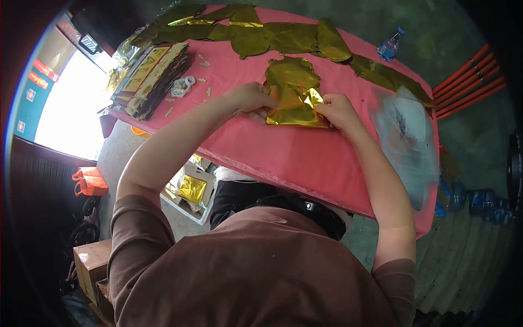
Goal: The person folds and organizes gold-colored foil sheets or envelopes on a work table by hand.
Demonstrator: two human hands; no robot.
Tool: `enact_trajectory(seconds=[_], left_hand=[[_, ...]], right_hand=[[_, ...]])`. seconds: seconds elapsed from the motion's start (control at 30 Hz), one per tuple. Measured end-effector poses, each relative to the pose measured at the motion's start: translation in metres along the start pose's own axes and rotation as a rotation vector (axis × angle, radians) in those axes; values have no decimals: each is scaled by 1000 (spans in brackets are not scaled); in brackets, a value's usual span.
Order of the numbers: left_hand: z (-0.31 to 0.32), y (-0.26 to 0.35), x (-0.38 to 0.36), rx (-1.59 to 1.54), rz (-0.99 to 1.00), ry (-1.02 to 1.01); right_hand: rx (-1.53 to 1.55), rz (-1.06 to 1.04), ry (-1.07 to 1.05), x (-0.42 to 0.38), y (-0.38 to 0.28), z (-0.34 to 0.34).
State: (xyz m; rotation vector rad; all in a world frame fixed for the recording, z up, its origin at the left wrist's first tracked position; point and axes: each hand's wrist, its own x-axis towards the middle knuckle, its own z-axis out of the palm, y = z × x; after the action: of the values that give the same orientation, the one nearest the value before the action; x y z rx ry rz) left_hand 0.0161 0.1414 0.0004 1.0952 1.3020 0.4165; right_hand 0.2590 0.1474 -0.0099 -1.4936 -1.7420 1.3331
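On the pink-covered table [239,139] lies a shiny gold foil piece [289,82] with a scalloped far end and a straight near edge. My left hand [255,99] is closed on its left edge, fingertips partly hidden behind the foil. At the right edge, my right hand [336,111] pinches a creased, bright part of the same foil. More gold foil pieces [289,38] lie overlapping along the table's far side. Some clear plastic bags [406,131] lie to the right of my right hand.
A stack of printed cardboard pieces [150,76] stands at the table's left, beside a white tangled bundle [182,86] and small scraps. A plastic bottle [391,44] is at the far right. Below the table sits a white bin [201,217] holding a gold packet [192,189].
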Motion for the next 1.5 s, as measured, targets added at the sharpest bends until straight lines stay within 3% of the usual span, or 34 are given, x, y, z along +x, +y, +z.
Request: enact_trajectory(seconds=[0.1,0.17,0.2,0.27,0.3,0.37,0.7,0.77,0.8,0.87,0.9,0.97,1.1,1.17,1.3,1.37,1.4,1.5], left_hand=[[-2,2,-23,137,110,-29],[4,-6,-33,443,520,444],[9,-12,-36,443,517,444],[22,-26,-40,936,1033,512],[29,-30,-43,934,1032,514],[41,-38,-47,978,1129,307],[44,-48,-46,1076,1006,241],[45,-49,-46,1067,1006,245],[45,-48,-46,1065,1005,248],[44,-47,-45,1048,1030,230],[43,-45,-45,1047,1030,229],[42,-41,-45,1024,1012,165],[40,-38,-43,1006,1006,155],[39,-38,-40,978,1014,155],[31,-35,-42,963,1066,213],[17,-33,-42,718,872,346],[9,-34,-40,717,868,351],[-3,-42,-33,869,1013,399]], right_hand=[[-19,-9,15,-2,-2,1],[8,-3,2,1,0,1],[10,-1,-1,1,1,2],[35,-1,-20,3,2,2],[34,-1,-21,5,4,2],[80,-6,-60,8,7,1],[-22,35,-14,-3,-2,-4],[-266,-169,223,-9,4,0],[-268,-171,222,-12,6,2],[-653,-522,444,-19,5,10],[-653,-522,444,-22,6,13],[-846,-772,337,-25,6,17],[-945,-712,210,-21,18,25],[-946,-514,71,-19,21,24],[-979,-496,56,-19,21,24],[-980,-497,70,-18,23,24],[-979,-501,65,-19,22,24],[-963,-498,60,-20,20,24]])
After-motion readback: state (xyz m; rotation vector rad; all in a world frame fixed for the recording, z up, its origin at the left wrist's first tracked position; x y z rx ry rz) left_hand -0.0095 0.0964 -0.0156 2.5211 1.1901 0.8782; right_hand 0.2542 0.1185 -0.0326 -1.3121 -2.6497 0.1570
